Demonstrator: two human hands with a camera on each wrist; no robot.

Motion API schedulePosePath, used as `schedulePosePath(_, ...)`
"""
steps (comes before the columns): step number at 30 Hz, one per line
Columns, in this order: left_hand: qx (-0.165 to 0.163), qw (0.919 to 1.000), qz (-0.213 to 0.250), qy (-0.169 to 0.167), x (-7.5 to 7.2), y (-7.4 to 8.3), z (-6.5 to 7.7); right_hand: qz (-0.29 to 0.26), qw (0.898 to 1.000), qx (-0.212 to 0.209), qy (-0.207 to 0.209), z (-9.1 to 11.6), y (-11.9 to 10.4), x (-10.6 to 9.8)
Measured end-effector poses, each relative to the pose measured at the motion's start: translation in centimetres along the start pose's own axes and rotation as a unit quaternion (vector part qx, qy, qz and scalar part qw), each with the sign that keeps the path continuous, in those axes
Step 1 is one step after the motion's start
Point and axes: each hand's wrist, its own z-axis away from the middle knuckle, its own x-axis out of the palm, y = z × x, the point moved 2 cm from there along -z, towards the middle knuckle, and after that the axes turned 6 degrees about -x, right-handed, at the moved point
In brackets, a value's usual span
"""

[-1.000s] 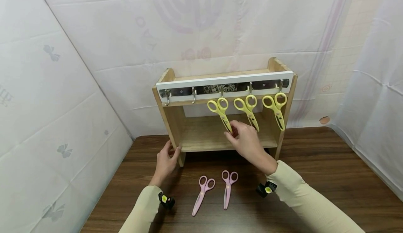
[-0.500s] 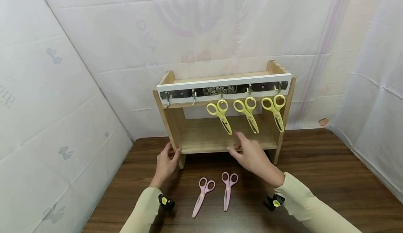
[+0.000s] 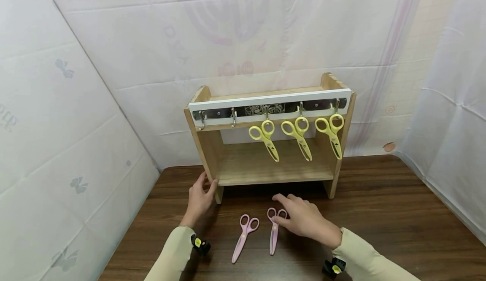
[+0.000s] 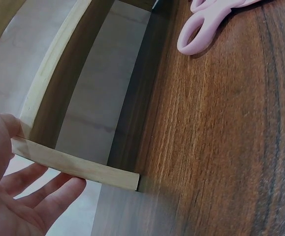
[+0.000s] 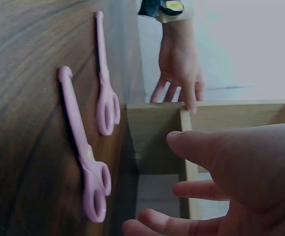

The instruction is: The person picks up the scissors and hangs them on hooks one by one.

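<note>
My left hand (image 3: 200,197) holds the left side panel of a small wooden shelf (image 3: 210,158); in the left wrist view the thumb is at the front edge and the fingers lie along the outer face. My right hand (image 3: 303,218) hovers over the handles of the right pink scissors (image 3: 274,234), with nothing in its parted fingers. To their left lie other pink scissors (image 3: 240,243). In the right wrist view, both pink scissors (image 5: 83,142) rest on the table, apart from the hand. Three yellow scissors (image 3: 268,146) hang from hooks on the rack (image 3: 250,109).
On the rack's left end, two metal hooks (image 3: 233,118) carry nothing. Dark wood-grain table (image 3: 379,213) extends around the shelf. White patterned cloth (image 3: 144,53) covers the walls behind and at the sides.
My right hand has let go of the left yellow scissors' tip and come down toward the right pink scissors. The yellow scissors stay hanging. My left hand keeps its place on the shelf.
</note>
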Motion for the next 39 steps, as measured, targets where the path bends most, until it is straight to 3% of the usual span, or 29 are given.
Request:
schedulePosePath(6, 0.002, 1.0000, 0.002, -0.003, 0.0, -0.1, 0.0, -0.012, 1.000, -0.019, -0.015, 0.5, 0.0, 1.1)
schedulePosePath(14, 0.009, 1.0000, -0.003, -0.003, 0.1, -0.1, 0.0, 0.016, 0.998, -0.048, -0.023, 0.8, -0.1, 2.8)
schedulePosePath(28, 0.002, 1.0000, -0.003, -0.006, -0.1, 0.2, -0.1, 0.035, 0.997, -0.062, -0.043, 1.1, -0.2, 4.5)
schedulePosePath(39, -0.005, 0.9999, 0.001, -0.011, -0.1, 0.2, 0.1, 0.070, 0.995, -0.072, -0.008, 1.5, -0.4, 5.3)
